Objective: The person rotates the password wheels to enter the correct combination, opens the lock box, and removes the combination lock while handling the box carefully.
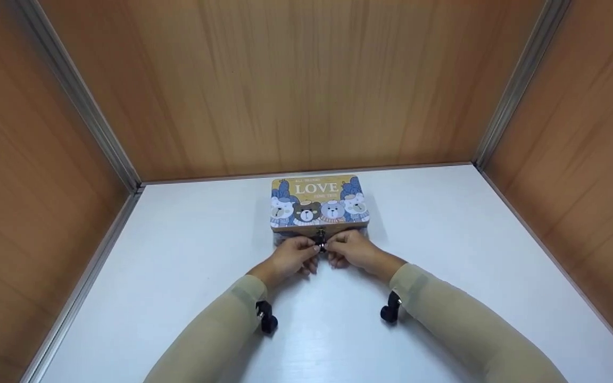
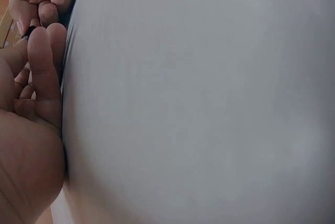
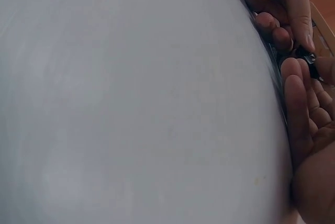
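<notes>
A rectangular tin box point(image 1: 314, 190), printed with cartoon bears and the word LOVE, rests closed on the white table. At the middle of its front a metal clasp point(image 1: 321, 232) shows, and a small black padlock point(image 1: 322, 247) hangs there. My left hand point(image 1: 291, 255) pinches the padlock from the left between thumb and finger. From the other side, my right hand point(image 1: 357, 249) pinches it too. Both wrist views show the fingertips close together round the black padlock point(image 3: 312, 65), which they mostly cover. The lower fingers are close to the tabletop.
Wood-grain panels point(image 1: 306, 90) enclose the white table point(image 1: 195, 229) at the back and both sides, with metal strips at the corners. The box stands near the back panel. A small black device point(image 1: 267, 318) is strapped at each wrist.
</notes>
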A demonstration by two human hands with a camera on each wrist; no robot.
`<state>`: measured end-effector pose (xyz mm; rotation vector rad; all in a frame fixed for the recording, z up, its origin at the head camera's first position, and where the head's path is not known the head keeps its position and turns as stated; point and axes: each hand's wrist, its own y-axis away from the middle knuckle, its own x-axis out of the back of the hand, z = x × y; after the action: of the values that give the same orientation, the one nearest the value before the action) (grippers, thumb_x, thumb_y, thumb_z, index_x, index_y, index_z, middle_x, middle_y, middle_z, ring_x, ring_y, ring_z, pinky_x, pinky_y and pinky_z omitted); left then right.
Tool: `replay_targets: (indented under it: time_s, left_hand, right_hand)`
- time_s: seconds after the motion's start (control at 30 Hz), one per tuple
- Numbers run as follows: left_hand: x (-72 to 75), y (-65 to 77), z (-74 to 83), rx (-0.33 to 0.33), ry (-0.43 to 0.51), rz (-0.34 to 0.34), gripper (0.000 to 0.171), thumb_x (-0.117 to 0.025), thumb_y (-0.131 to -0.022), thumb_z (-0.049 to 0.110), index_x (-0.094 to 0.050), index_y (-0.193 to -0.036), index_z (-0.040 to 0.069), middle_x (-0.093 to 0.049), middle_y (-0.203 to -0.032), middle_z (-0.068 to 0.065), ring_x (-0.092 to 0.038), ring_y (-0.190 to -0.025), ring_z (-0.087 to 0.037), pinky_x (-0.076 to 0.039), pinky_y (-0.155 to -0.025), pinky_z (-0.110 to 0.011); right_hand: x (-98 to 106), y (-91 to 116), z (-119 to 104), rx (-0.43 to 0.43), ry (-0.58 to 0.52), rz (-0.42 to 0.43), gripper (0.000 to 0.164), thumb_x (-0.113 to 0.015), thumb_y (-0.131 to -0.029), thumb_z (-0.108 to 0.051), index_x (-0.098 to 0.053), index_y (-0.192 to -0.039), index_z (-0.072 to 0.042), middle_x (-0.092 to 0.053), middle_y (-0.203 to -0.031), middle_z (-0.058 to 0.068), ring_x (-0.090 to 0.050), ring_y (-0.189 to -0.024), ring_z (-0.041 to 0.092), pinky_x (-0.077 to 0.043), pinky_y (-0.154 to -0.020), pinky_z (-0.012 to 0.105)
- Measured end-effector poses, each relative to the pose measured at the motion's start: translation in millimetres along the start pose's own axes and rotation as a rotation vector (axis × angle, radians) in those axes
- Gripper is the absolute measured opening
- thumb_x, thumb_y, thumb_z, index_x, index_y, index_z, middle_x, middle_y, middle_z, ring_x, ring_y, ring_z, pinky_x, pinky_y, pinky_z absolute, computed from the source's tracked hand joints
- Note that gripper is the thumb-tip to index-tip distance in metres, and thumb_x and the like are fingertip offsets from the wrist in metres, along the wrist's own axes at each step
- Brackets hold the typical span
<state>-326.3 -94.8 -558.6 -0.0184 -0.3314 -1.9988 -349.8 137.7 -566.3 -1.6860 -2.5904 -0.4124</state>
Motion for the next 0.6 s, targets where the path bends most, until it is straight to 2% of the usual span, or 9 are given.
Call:
replay_targets:
  time_s: [0.37, 0.6]
  left_hand:
    - [1.8, -0.1, 0.5, 0.005, -0.013, -0.001, 0.025, -0.062, -0.118, 0.024, -0.073, -0.118, 0.001, -0.075, -0.093, -0.006, -0.074, -0.080, -0.017, -0.064, -0.070, -0.027]
    - [-0.5, -0.4, -0.6, 0.000, -0.030, 0.010, 0.024, -0.062, -0.118, 0.024, -0.073, -0.117, 0.002, -0.075, -0.093, -0.006, -0.073, -0.079, -0.016, -0.064, -0.068, -0.027]
  right_hand:
    - [-0.8, 1.4, -2.8, -0.015, -0.006, 0.018, 0.018, -0.072, -0.106, -0.016, -0.081, -0.107, -0.001, -0.076, -0.081, 0.003, -0.073, -0.064, 0.010, -0.064, -0.060, 0.021]
    - [1.0, 3.1, -1.3, -0.011, -0.052, 0.029, 0.024, -0.074, -0.105, -0.013, -0.079, -0.120, 0.004, -0.078, -0.082, 0.004, -0.075, -0.066, 0.010, -0.066, -0.062, 0.023]
